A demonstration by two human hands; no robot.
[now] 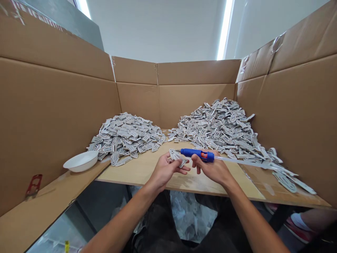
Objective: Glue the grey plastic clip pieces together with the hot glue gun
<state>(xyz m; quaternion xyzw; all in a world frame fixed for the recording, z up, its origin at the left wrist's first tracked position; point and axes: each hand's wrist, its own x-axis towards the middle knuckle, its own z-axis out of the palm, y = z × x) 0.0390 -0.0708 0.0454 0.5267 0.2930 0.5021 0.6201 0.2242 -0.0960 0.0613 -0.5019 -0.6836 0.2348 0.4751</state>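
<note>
A pale wooden counter (pixel 195 184) here, boxed in by tall cardboard walls (pixel 47 105), probably so that the loose pieces don't slide off the sides. Nearest to us, below its front edge, crumpled clear plastic (pixel 191 214) sits between dark-clothed knees.

Up to the hands! The left hand (pixel 165 169) has its grip pinched, thumb against fingers, on one flat grey cut-out piece (pixel 176 155). It's held up off the wood and by its lower part, and that looks deliberate: the upper face is left bare to the nozzle. The right hand (pixel 210 168) has its grip curled around the rear of a blue pen-style hot-glue gun (pixel 196 153), which lies nearly level, nose toward the piece. Touching, or just beside it? I can't tell from here. Out of the gun's back runs a long clear glue stick (pixel 237 160), pointing away to the right, well clear of the left hand.

Off to the left, a white bowl (pixel 81 161) sits by the wall, away from the working spot. Farther back, two heaps: the left heap (pixel 129 135) and the taller right heap (pixel 218 126), banked toward the corners, leaving a strip of wood between them. Behind it all, a white wall (pixel 158 31).
</note>
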